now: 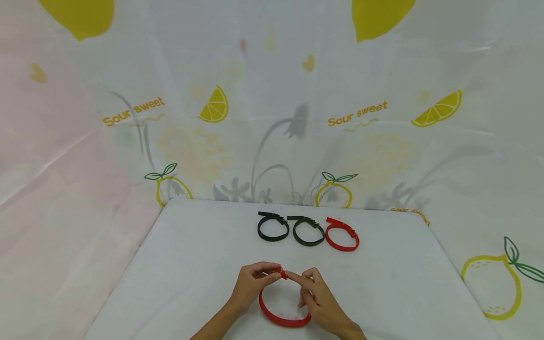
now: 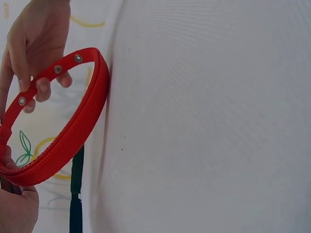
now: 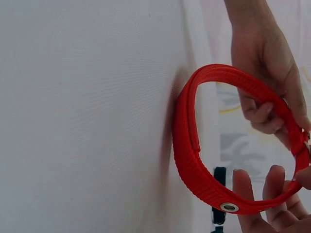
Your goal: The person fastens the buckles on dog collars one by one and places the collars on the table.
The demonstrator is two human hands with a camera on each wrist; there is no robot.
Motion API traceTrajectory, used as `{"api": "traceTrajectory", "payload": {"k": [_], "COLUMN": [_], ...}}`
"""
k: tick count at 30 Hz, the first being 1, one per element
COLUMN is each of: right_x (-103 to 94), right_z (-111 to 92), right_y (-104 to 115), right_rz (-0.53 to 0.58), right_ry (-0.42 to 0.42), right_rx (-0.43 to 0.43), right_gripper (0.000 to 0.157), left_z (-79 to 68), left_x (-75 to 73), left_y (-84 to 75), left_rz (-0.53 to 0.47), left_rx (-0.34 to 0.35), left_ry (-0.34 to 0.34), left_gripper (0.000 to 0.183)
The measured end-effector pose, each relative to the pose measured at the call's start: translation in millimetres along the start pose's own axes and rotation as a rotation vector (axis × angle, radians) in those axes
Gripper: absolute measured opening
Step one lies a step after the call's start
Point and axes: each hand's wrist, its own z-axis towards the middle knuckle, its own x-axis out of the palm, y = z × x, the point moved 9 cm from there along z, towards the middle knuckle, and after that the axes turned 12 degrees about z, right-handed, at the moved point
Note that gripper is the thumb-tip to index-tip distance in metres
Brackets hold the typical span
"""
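Note:
A red collar (image 1: 282,322) with metal eyelets and a buckle is held as a loop just over the near part of the white table. My left hand (image 1: 251,285) pinches it at the buckle, on the loop's far side. With the index finger stretched to the buckle, my right hand (image 1: 318,300) grips the strap on the right. In the left wrist view, the right hand's (image 2: 41,41) thumb and fingers lie on both sides of the eyeleted strap (image 2: 68,143). The right wrist view shows the left hand (image 3: 267,63) around the buckle end; the buckle is partly cut off.
Three buckled collars lie in a row toward the table's back: a black one (image 1: 273,239), a dark green one (image 1: 309,243) and a red one (image 1: 342,248). Behind the white table (image 1: 191,264) hangs a lemon-printed sheet (image 1: 272,94).

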Motion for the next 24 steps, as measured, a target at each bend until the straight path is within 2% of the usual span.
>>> {"api": "traceTrajectory", "payload": {"k": [3, 6, 9, 11, 15, 19, 24], "right_x": [-5.7, -15.1, -22.8, -25.0, -25.1, -26.7, -34.2], "right_z": [0.3, -1.8, -4.8, -4.9, -3.3, -3.2, -8.7], "right_y": [-2.7, -6.6, -10.1, -10.5, -10.9, -16.1, -25.5], "right_rz": [0.030, 0.150, 0.257, 0.293, 0.311, 0.281, 0.187], "right_ry": [-0.069, -0.175, -0.253, -0.272, -0.288, -0.302, -0.304], "right_rx": [0.031, 0.091, 0.127, 0.123, 0.119, 0.159, 0.221], "right_gripper": [0.047, 0.039, 0.035, 0.034, 0.036, 0.040, 0.029], "left_z": [1.8, 2.4, 0.5, -0.1, 0.5, 1.6, 3.2], "left_x": [0.0, -0.3, 3.2, 8.3, 17.5, 15.9, 11.8], "left_y": [5.3, 8.4, 6.0, 6.1, 7.9, 10.0, 12.0], "left_rz": [-0.011, -0.010, -0.013, -0.010, -0.008, -0.003, -0.023], "left_rx": [0.000, -0.002, 0.012, 0.026, 0.051, 0.040, 0.028], "left_ry": [-0.001, 0.009, 0.058, 0.104, 0.159, 0.139, 0.115], "left_gripper": [0.035, 0.037, 0.034, 0.032, 0.034, 0.033, 0.032]}}
